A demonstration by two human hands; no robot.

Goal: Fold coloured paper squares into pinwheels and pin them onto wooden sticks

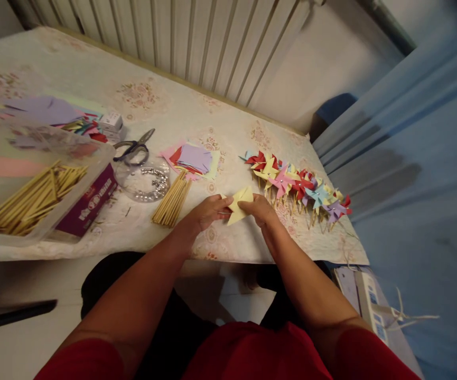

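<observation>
My left hand and my right hand both pinch a folded yellow paper piece just above the table's near edge. The paper's corners are bent toward its middle. To the right of my right hand lies a row of several finished paper pinwheels on wooden sticks, in red, yellow, pink, blue and purple. A loose bundle of wooden sticks lies left of my left hand. A stack of coloured paper squares sits behind it.
A round clear dish of pearl-headed pins and black scissors lie left of the paper stack. A clear plastic box holding more sticks stands at far left. A flowered cloth covers the table. A radiator runs behind.
</observation>
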